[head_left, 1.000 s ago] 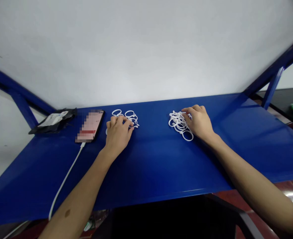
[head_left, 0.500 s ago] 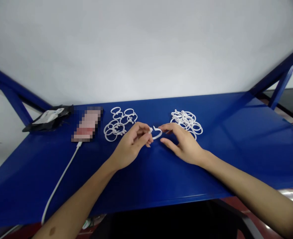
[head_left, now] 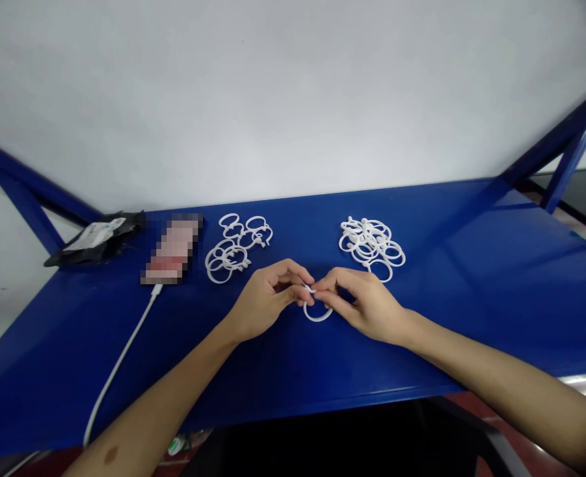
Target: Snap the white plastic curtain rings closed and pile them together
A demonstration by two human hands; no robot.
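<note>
A white plastic ring (head_left: 317,320) is held between my two hands above the blue tabletop, its loop hanging toward me. My left hand (head_left: 267,295) pinches the ring's left end between thumb and fingers. Closed on the right end is my right hand (head_left: 365,301), its fingertips nearly meeting the left ones at the ring's top. The fingertips partly cover the ends, so I cannot tell whether they are joined. Beyond my left hand lies a loose group of white rings (head_left: 233,252), some with visible gaps. Another heap of white rings (head_left: 365,228) overlaps beyond my right hand.
A phone-like item (head_left: 172,250), blurred out, lies at the left with a white cable (head_left: 121,358) running to the front edge. Beside it is a black plastic package (head_left: 97,240) with a white label. Blue braces (head_left: 29,205) flank the table (head_left: 472,265); a pale wall stands behind.
Both hands have drawn nearer to me with the ring. My right hand, earlier apart-fingered beside the ring, now pinches it, and the loop has turned downward.
</note>
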